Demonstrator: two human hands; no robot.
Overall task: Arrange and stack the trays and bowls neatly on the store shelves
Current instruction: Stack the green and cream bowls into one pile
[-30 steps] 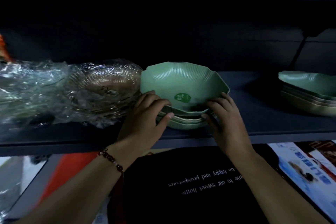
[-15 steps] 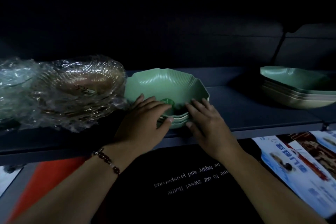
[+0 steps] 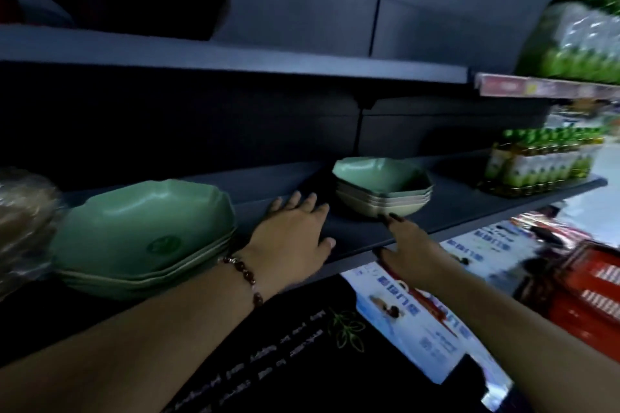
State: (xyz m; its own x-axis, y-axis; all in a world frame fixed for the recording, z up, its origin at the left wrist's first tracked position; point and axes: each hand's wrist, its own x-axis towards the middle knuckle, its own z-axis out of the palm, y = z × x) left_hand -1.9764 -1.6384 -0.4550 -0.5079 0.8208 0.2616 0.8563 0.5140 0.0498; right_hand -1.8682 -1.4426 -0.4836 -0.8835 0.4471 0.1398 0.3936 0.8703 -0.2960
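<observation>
**Both hands empty on the shelf**

Leftmost, a bowl stack point(image 3: 144, 238) with an unreadable green sticker sits at the shelf point(image 3: 355, 238) front edge. Left hand point(image 3: 295, 238) lies flat, fingers straight. Right hand point(image 3: 411, 253) reaches, fingers loose, holding nothing, fingertips touching a second stack point(image 3: 382, 189). Blurred bottles point(image 3: 540, 164) fill the right end.

Near bowl stack point(image 3: 144, 235): green plastic, smooth, satin sheen, ribbed walls, glossy sticker inside. Far bowl stack point(image 3: 382, 188): same matt-ish plastic, top green, lower ones paler beige/pink. Shelf point(image 3: 352, 235): dark painted metal by the look, matt, smooth. Wrap point(image 3: 23, 211) at left: clear crinkled plastic film, shiny. Bracelet point(image 3: 243, 273): glossy dark-red beads. Basket point(image 3: 587, 292): red plastic.
</observation>
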